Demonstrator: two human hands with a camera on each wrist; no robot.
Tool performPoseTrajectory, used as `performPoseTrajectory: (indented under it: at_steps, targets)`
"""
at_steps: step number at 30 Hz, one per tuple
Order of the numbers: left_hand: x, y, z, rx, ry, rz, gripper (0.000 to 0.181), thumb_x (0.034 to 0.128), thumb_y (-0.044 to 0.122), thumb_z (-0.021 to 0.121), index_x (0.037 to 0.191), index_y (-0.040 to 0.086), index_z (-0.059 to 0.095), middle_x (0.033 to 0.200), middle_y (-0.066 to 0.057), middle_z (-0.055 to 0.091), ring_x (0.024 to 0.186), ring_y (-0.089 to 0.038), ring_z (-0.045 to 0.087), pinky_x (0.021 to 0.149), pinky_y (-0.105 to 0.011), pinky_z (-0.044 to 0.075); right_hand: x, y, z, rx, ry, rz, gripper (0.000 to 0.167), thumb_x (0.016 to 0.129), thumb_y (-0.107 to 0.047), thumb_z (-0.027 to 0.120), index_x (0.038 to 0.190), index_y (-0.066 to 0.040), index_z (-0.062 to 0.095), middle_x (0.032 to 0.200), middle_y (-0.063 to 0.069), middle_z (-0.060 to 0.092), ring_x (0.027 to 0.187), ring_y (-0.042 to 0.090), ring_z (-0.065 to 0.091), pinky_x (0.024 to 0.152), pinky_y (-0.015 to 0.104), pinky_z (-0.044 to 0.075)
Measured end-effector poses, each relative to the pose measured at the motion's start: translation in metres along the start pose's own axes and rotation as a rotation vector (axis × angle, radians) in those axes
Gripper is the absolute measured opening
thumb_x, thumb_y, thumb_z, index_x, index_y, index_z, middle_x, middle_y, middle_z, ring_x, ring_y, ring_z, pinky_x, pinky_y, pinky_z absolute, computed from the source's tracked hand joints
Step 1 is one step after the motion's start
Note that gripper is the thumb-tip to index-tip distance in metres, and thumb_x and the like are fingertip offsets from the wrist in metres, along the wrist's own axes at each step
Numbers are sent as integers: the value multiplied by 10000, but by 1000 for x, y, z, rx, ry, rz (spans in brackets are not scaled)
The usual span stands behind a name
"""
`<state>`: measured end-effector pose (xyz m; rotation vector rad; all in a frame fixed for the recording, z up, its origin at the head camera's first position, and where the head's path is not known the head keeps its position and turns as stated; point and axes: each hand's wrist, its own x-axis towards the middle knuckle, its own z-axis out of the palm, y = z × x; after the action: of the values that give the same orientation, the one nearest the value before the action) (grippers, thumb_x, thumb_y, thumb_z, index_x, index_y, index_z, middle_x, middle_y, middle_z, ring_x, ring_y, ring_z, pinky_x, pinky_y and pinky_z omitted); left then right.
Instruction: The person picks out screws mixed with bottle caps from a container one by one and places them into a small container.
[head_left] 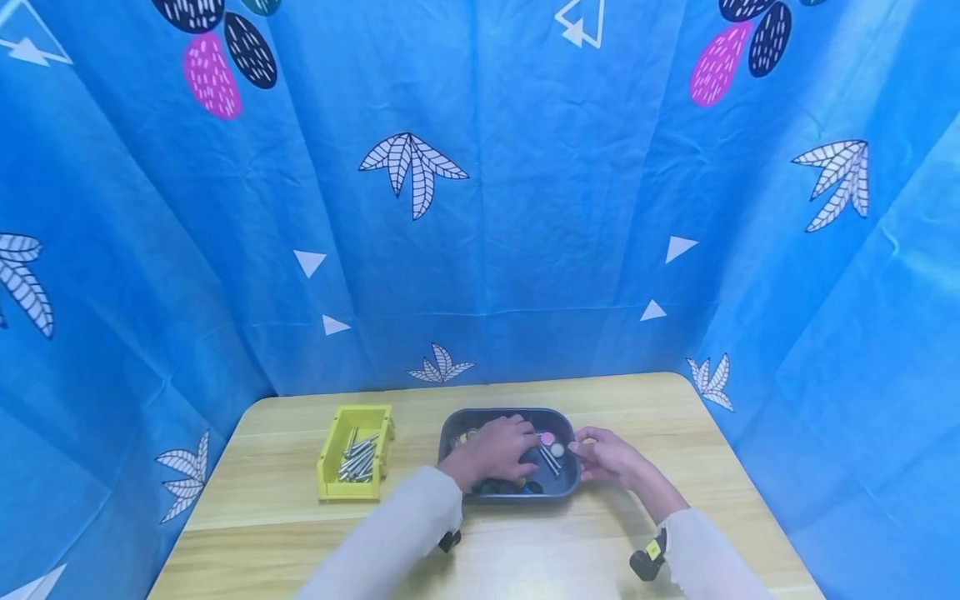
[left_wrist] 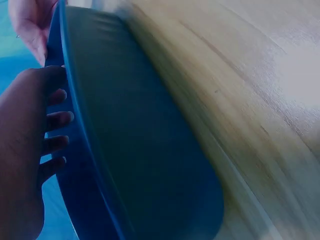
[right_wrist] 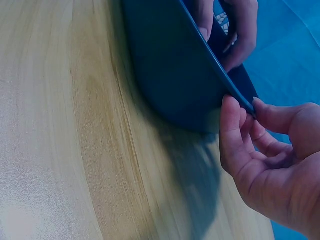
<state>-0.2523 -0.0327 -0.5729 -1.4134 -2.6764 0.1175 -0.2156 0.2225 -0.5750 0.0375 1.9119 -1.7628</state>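
Note:
A dark grey tray stands on the table with small round pieces and several metal bolts in it. Its right rim is pinched between thumb and fingers of my right hand; the same grip on the tray wall shows in the right wrist view. My left hand reaches over the tray, fingers spread and bent down inside it. In the left wrist view those fingers stand apart, with nothing seen between them; what the tips touch is hidden. A pink disc and a whitish disc lie near the bolts.
To the left of the tray stands a yellow bin holding several metal bolts. Both stand on a light wooden table. Blue patterned cloth hangs behind the table and along both sides.

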Motion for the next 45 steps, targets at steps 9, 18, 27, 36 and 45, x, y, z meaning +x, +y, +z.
performPoseTrajectory:
  at_steps: [9, 18, 27, 36, 45]
  targets:
    - [19, 16, 0, 1, -45, 47, 425, 926, 542, 685, 1262, 283, 711, 1262, 87, 709, 1143, -116, 629, 974, -267, 570, -1, -2, 0, -13, 14, 10, 302, 1036, -128, 561, 1261, 58, 485, 1020, 152, 675, 848, 197, 669, 757, 298, 611]
    - [27, 25, 6, -46, -90, 59, 329, 919, 504, 709, 1189, 315, 716, 1146, 111, 684, 1041, -87, 624, 910, -236, 572, -2, 1, 0, 11, 4, 7, 305, 1035, -95, 546, 1272, 78, 464, 1020, 155, 682, 866, 212, 688, 760, 299, 616]
    - [30, 31, 7, -55, -67, 90, 276, 912, 387, 759, 1161, 272, 724, 1153, 57, 706, 1059, -99, 662, 921, -208, 572, -3, 1, 0, 12, 2, 8, 252, 1037, -94, 547, 1232, 54, 488, 978, 118, 673, 855, 197, 684, 751, 295, 622]
    - [33, 31, 4, -20, -70, 93, 145, 941, 323, 753, 1069, 256, 736, 1072, 81, 728, 1000, -68, 684, 882, -167, 566, 0, 0, 0, 31, 2, -8, 298, 1042, -95, 539, 1271, 80, 465, 984, 117, 667, 856, 199, 686, 757, 300, 626]
    - [35, 34, 8, 42, -67, 127, 97, 947, 281, 738, 1040, 304, 755, 979, 160, 750, 939, -29, 674, 867, -143, 555, 0, 3, 1, 25, -4, -13, 274, 1041, -84, 531, 1254, 79, 473, 934, 92, 660, 822, 187, 673, 739, 298, 615]
